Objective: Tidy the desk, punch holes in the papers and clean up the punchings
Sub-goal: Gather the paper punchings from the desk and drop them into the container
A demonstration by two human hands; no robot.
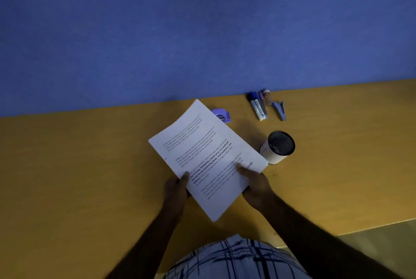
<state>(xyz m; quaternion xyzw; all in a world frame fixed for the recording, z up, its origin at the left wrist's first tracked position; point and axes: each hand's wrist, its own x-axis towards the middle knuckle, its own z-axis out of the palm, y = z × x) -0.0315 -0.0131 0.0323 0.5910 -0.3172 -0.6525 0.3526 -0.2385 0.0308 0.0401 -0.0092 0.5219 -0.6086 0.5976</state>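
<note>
Head view: left hand [176,186] pinches the papers [207,154] over the tabletop [90,166], hole punch [222,115] just behind them, right hand [256,185] grips their other edge. Markers [257,107] and stapler [280,111] lie loose by the cup [279,147]; punching seems unstarted.

Hole punch [221,115] behind papers [207,154]; pen holder [279,147] right, markers [257,106] beyond.

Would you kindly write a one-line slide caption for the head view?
Above the desk, the left hand and right hand grip printed papers, purple hole punch beyond.
</note>
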